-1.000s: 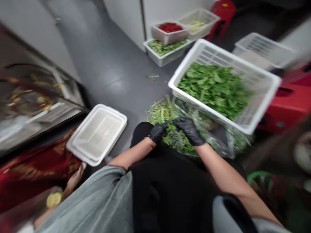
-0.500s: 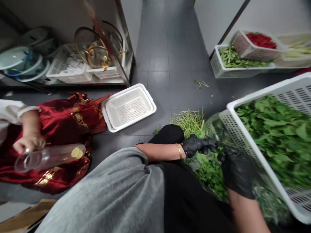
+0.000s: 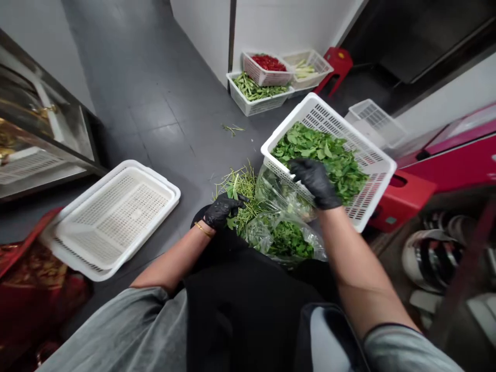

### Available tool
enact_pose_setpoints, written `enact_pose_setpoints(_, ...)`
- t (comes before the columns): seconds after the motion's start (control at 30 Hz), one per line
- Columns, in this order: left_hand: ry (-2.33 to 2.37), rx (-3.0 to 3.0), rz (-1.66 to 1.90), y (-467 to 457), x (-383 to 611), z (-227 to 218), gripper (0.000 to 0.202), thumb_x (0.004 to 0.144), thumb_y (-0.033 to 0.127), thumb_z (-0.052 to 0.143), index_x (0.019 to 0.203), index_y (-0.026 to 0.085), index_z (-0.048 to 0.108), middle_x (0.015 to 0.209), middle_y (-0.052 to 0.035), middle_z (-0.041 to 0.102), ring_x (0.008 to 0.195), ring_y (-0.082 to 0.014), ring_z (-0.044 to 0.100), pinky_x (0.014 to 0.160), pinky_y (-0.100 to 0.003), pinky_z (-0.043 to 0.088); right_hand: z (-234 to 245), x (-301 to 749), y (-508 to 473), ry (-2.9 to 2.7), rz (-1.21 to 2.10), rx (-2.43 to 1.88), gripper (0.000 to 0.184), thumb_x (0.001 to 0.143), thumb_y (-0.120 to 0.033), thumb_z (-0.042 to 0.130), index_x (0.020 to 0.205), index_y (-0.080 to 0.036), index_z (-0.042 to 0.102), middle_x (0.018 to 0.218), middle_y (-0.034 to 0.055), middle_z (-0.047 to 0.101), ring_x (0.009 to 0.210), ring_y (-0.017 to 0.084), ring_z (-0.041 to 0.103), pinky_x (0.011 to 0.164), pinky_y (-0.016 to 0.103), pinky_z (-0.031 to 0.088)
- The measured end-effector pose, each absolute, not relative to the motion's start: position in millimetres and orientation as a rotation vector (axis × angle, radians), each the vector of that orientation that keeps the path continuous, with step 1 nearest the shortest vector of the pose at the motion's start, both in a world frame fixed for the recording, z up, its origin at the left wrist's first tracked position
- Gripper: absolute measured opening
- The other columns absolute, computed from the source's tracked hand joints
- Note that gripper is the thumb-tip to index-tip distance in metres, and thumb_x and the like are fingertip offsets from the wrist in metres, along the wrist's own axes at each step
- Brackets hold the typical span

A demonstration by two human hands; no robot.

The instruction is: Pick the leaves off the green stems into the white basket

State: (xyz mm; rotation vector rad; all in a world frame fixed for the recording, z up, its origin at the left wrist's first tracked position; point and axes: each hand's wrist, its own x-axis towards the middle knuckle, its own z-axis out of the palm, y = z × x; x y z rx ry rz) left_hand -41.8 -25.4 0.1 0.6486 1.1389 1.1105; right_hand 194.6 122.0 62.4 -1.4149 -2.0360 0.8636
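My left hand [image 3: 225,209], in a black glove, is closed on a leafy green stem [image 3: 234,187] above a heap of cut green stems [image 3: 250,192] on the floor. My right hand [image 3: 315,181], gloved too, is over the near rim of a white slotted basket [image 3: 377,173]. Its fingers are slightly apart above the leafy greens [image 3: 325,147] inside, and nothing shows in them. Between my knees and that basket lies a clear plastic bag [image 3: 258,232] with more greens [image 3: 290,240] in it.
Nested white baskets [image 3: 116,217] stand on the floor at left, beside red cloth [image 3: 34,263]. A metal shelf [image 3: 73,134] is behind them. Farther off are baskets of green vegetables [image 3: 253,107] and red peppers [image 3: 269,63]. A red stool [image 3: 411,199] stands at right.
The view has swung right, and the person at left has left the picture. My hands, together over the bagged greens before, are now apart. My right hand has moved over the basket.
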Motion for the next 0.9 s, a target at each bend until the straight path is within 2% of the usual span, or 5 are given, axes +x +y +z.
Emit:
enact_pose_setpoints(0.13, 0.992, 0.76, 0.976, -24.9, -29.9, 7.7, 0.02, 0.062, 0.031, 0.082, 0.064, 0.012, 0.074, 0.052, -0.0021, 0.06, 0.047, -0.0116, 0.049, 0.047, -0.025, 0.038, 22.9, 135.9, 51.8, -1.739, 1.85, -1.034, 0.046, 0.076, -0.046, 0.076, 0.109, -0.015, 0.074, 0.081, 0.0037, 0.073, 0.059, 0.011, 0.056, 0.058, 0.026, 0.046)
enact_pose_setpoints(0.37, 0.918, 0.564, 0.993, -28.1, -24.2, 6.1, 0.016, 0.065, 0.025, 0.087, 0.065, 0.017, 0.072, 0.065, -0.0027, 0.068, 0.056, -0.0116, 0.057, 0.054, -0.023, 0.047, 21.2, 168.4, 52.1, -1.537, 1.65, -1.133, 0.034, 0.071, -0.042, 0.081, 0.092, -0.016, 0.077, 0.075, 0.001, 0.069, 0.059, 0.009, 0.047, 0.054, 0.023, 0.039)
enact_pose_setpoints(0.5, 0.845, 0.546, 0.876, -32.4, -20.7, 3.0, 0.026, 0.075, 0.029, 0.08, 0.059, 0.016, 0.065, 0.045, 0.0021, 0.05, 0.041, -0.0084, 0.044, 0.044, -0.021, 0.04, 28.2, 180.8, 46.9, -1.644, 1.8, -0.954, 0.036, 0.077, -0.039, 0.078, 0.106, -0.019, 0.076, 0.086, 0.0006, 0.072, 0.062, 0.008, 0.051, 0.056, 0.022, 0.042)
enact_pose_setpoints(0.7, 0.715, 0.415, 0.76, -31.0, -22.7, 7.6, 0.026, 0.084, 0.036, 0.072, 0.074, 0.012, 0.068, 0.042, 0.005, 0.043, 0.031, -0.0053, 0.029, 0.032, -0.017, 0.024, 28.5, 206.0, 51.7, -1.629, 1.947, -0.914, 0.027, 0.072, -0.039, 0.082, 0.078, -0.015, 0.072, 0.066, 0.0018, 0.07, 0.051, 0.012, 0.059, 0.051, 0.024, 0.049)
enact_pose_setpoints(0.9, 0.667, 0.422, 0.92, -35.1, -25.5, 10.9, 0.013, 0.076, 0.02, 0.077, 0.075, 0.013, 0.067, 0.043, 0.0062, 0.043, 0.034, -0.0031, 0.027, 0.034, -0.015, 0.025, 32.8, 247.2, 56.2, -1.072, 1.864, -0.658, 0.029, 0.067, -0.042, 0.072, 0.058, -0.02, 0.057, 0.041, -0.0058, 0.045, 0.031, 0.006, 0.029, 0.03, 0.021, 0.025)
